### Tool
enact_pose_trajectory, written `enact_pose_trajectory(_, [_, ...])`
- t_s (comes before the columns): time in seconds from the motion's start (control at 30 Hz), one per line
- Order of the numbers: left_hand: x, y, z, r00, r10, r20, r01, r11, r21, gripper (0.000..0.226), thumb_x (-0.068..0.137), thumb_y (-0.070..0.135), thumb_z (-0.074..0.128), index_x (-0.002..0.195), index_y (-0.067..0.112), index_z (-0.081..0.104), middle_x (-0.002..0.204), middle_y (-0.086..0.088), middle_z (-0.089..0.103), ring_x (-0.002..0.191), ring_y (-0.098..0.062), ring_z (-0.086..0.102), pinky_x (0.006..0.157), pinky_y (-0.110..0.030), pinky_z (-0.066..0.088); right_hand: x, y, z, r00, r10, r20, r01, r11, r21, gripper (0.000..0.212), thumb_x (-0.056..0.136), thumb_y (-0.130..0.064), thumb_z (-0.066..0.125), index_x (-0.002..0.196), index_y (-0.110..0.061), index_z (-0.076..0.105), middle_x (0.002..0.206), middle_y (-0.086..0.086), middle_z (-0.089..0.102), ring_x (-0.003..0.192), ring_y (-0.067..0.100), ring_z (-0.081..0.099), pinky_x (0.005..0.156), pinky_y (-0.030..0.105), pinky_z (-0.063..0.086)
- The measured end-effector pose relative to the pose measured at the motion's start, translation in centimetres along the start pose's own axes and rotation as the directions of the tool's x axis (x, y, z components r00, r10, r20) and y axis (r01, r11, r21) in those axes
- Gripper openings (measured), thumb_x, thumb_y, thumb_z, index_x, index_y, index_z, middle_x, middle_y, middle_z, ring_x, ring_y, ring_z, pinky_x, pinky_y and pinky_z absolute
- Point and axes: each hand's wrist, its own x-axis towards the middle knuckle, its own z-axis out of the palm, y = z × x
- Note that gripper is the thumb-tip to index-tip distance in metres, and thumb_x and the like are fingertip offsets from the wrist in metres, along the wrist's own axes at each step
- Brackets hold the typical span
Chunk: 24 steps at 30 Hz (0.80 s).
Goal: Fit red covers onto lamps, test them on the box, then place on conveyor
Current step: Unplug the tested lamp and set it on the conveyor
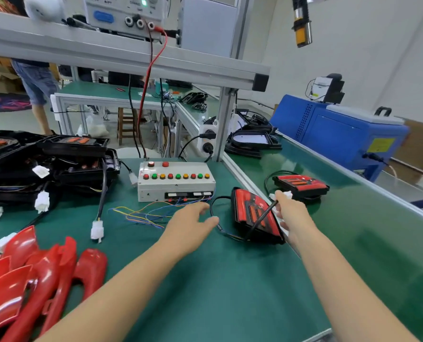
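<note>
While tilted on its edge at the border of the green table [205, 280]: covered lamp [255, 215], red cover facing left, black cable across its face.
Right hand [292, 213]: gripping the right side of this lamp, fingers curled behind it; white connector [286, 194] just above the knuckles.
Left hand [193, 220]: holding nothing, fingers relaxed and spread, hovering left of the lamp, near the loop of black cable [214, 208].
Test box [176, 181]: white, just beyond the left hand, with a row of red, green and yellow buttons; thin coloured wires [144, 213] lying loose in front of it.
Conveyor [353, 230]: green belt to the right; second covered lamp [301, 185] lying flat on it, beyond the right hand.
Red covers [33, 275]: heap at the near left corner of the table.
Uncovered lamps [57, 159]: black pile at far left, white plugs hanging from their cables.
</note>
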Motion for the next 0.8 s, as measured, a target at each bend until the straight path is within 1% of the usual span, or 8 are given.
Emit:
enact_pose_trajectory(0.1, [0.8,1.2,2.2,0.959,-0.220,0.181,0.253,0.950,-0.183,0.071,0.087,0.056,0.054,0.145,0.020,0.034,0.147,-0.001,0.040,0.132,-0.019,0.040,0.108,-0.033,0.032,0.9,1.9,-0.2,0.996,0.089,0.021,-0.087,0.992,-0.087,0.044,0.092,-0.051,0.054,0.108,-0.010,0.056,0.103,0.008,0.057,0.094,0.026,0.054,0.080,0.031,0.041])
enact_pose_trajectory(0.17, [1.4,1.6,3.2,0.917,-0.304,0.259,0.373,0.882,-0.287,0.087,0.083,0.064,0.054,0.150,0.019,0.021,0.151,-0.003,0.033,0.135,-0.023,0.037,0.112,-0.037,0.030,1.4,2.7,-0.3,0.994,0.107,0.013,-0.104,0.988,-0.118,0.050,0.092,-0.052,0.052,0.114,-0.007,0.054,0.117,0.014,0.058,0.105,0.030,0.054,0.085,0.031,0.041])
enact_pose_trajectory(0.23, [2.1,2.0,3.9,0.889,-0.349,0.297,0.445,0.810,-0.382,0.093,0.082,0.065,0.055,0.152,0.019,0.014,0.151,-0.005,0.033,0.130,-0.025,0.042,0.110,-0.039,0.034,1.7,3.0,-0.3,0.992,0.126,0.032,-0.122,0.986,-0.116,0.058,0.092,-0.051,0.053,0.122,-0.001,0.055,0.124,0.017,0.059,0.113,0.033,0.056,0.096,0.035,0.044])
enact_pose_trajectory(0.3, [2.6,2.6,4.1,0.867,-0.368,0.336,0.493,0.731,-0.471,0.094,0.083,0.062,0.057,0.152,0.019,0.010,0.147,-0.007,0.036,0.116,-0.024,0.050,0.099,-0.035,0.041,1.7,3.1,-0.2,0.989,0.136,0.055,-0.129,0.984,-0.121,0.064,0.091,-0.052,0.054,0.130,-0.001,0.052,0.127,0.017,0.058,0.115,0.035,0.056,0.102,0.042,0.045])
enact_pose_trajectory(0.37, [3.0,3.1,4.1,0.850,-0.392,0.351,0.526,0.652,-0.546,0.093,0.083,0.058,0.060,0.151,0.017,0.012,0.146,-0.009,0.036,0.109,-0.025,0.053,0.089,-0.034,0.043,1.5,3.0,-0.1,0.991,0.122,0.052,-0.115,0.986,-0.119,0.060,0.090,-0.049,0.057,0.127,-0.002,0.055,0.124,0.017,0.060,0.113,0.034,0.057,0.098,0.040,0.046])
enact_pose_trajectory(0.47, [3.5,3.4,4.5,0.831,-0.417,0.368,0.554,0.562,-0.614,0.083,0.083,0.051,0.065,0.147,0.014,0.027,0.144,-0.012,0.042,0.118,-0.029,0.052,0.094,-0.040,0.041,1.0,3.3,0.1,0.993,0.093,0.075,-0.084,0.990,-0.113,0.037,0.091,-0.041,0.060,0.109,-0.009,0.063,0.118,0.017,0.062,0.110,0.035,0.057,0.093,0.039,0.046])
enact_pose_trajectory(0.6, [3.7,3.5,5.2,0.849,-0.416,0.325,0.523,0.579,-0.626,0.065,0.082,0.040,0.071,0.132,0.007,0.046,0.124,-0.010,0.056,0.105,-0.027,0.055,0.090,-0.038,0.042,0.5,4.0,0.3,0.985,0.098,0.144,-0.097,0.995,-0.013,0.028,0.092,-0.032,0.063,0.101,-0.006,0.068,0.111,0.020,0.068,0.099,0.028,0.061,0.101,0.043,0.045])
enact_pose_trajectory(0.8, [3.8,2.3,5.7,0.865,-0.423,0.270,0.473,0.509,-0.719,0.047,0.078,0.008,0.074,0.120,0.003,0.054,0.107,-0.016,0.067,0.091,-0.029,0.065,0.082,-0.037,0.052,-0.2,4.7,0.2,0.973,0.066,0.223,-0.099,0.985,0.138,0.023,0.089,-0.030,0.069,0.084,-0.007,0.072,0.081,0.007,0.076,0.077,0.024,0.067,0.086,0.037,0.052])
